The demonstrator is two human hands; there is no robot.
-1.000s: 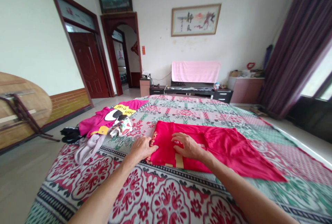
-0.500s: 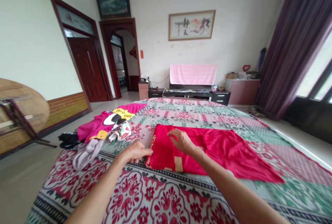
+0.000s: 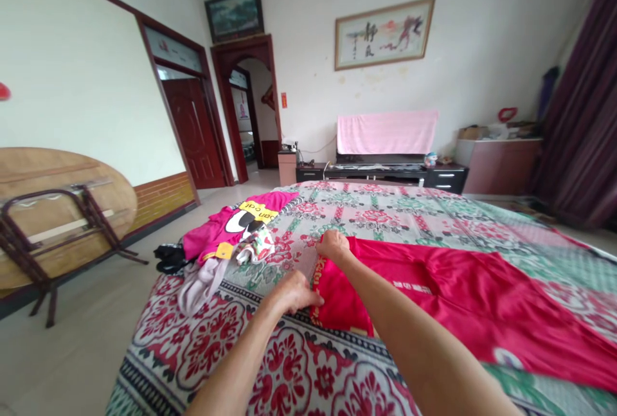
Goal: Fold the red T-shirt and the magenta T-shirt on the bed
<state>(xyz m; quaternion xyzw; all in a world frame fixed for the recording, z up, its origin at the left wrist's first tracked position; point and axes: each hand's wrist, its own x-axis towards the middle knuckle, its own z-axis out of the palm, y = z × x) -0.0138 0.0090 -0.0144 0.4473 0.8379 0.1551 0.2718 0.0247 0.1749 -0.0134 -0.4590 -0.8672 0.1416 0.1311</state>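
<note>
A shiny red garment [image 3: 463, 287] lies spread across the patterned bed cover, its left end folded over. Yellowish lettering runs along that folded edge, and small pale print shows in the middle. My left hand [image 3: 296, 292] is closed at the near part of the left edge, thumb on the red cloth and the other fingers partly hidden. At the far left corner, my right hand [image 3: 333, 245] is closed on the cloth, fingertips bent down around it. My right forearm crosses over the garment and covers part of it.
The floral bed cover [image 3: 289, 364] lies under everything. To the left sits a pile with a pink shirt [image 3: 212, 236], a black item [image 3: 168, 257] and a pale grey-pink cloth [image 3: 200, 287]. A folded round table [image 3: 72, 178] leans at the left wall.
My right hand has moved from above the fold to the far left corner and closed on the cloth. My left hand stays at the left edge. The view has turned left.
</note>
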